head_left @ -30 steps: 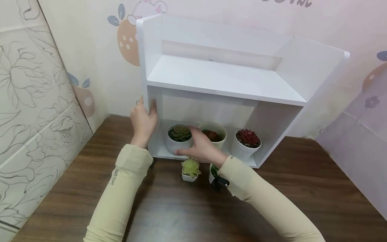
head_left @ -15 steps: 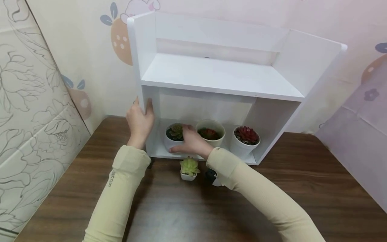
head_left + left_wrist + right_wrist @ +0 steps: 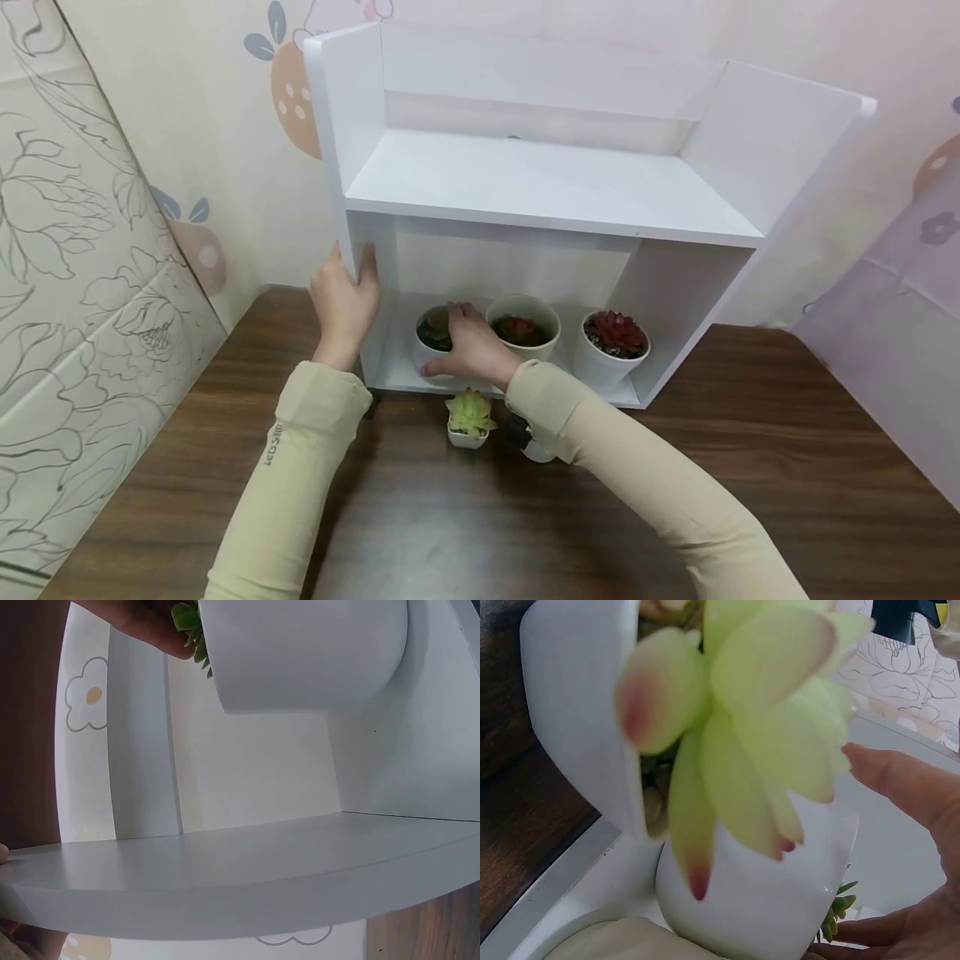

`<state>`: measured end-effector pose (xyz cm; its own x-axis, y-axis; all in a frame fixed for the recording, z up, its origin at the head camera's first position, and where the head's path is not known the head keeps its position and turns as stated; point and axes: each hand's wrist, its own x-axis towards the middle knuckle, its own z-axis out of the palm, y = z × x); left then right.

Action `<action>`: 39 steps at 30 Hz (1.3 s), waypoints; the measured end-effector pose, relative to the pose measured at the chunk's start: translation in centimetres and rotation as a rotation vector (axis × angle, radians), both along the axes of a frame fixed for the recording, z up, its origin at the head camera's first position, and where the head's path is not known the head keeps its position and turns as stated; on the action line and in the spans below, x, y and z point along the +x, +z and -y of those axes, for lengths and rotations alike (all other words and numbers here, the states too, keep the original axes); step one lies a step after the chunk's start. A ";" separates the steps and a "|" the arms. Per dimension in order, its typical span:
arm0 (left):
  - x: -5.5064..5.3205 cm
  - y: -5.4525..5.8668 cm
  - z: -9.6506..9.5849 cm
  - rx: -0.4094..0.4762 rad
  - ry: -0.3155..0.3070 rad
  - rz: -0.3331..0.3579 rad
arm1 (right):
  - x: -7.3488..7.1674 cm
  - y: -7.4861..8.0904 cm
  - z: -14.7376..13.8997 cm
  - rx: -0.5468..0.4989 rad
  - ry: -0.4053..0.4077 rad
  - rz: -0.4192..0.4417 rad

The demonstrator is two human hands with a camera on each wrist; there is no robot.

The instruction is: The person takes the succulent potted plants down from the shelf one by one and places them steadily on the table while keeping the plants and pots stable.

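Wood-grain table (image 3: 435,517), printed walls (image 3: 202,92); left hand (image 3: 345,306) grips white shelf (image 3: 547,183), right hand (image 3: 476,347) apparently pinches white pot (image 3: 427,356)

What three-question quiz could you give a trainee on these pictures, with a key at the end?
1. Multiple choice: what does the left hand grip? A, a leaf; B, the side panel of the white shelf; C, a sleeve.
2. True or false: the light green succulent stands on the shelf's upper board.
3. Short answer: in the head view, which of the shelf's three pots is the right hand at?

Key: 1, B. 2, false: it stands on the table, in front of the shelf. 3, the leftmost pot.
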<state>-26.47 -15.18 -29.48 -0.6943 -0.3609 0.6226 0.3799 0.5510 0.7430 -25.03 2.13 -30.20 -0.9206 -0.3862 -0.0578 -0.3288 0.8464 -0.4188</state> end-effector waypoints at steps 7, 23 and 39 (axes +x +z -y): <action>0.0 0.1 0.0 -0.001 0.002 0.004 | -0.1 0.0 0.1 0.009 0.005 0.001; 0.2 0.2 -0.1 -0.012 0.009 0.013 | -0.7 -0.2 0.5 0.095 0.005 -0.005; 0.2 0.1 -0.1 -0.008 -0.003 0.002 | -1.0 -0.1 0.5 0.141 0.005 0.013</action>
<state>-26.31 -15.06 -29.35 -0.6971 -0.3536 0.6238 0.3800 0.5556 0.7396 -25.99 1.65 -30.34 -0.9174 -0.3780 -0.1241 -0.3284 0.8956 -0.3001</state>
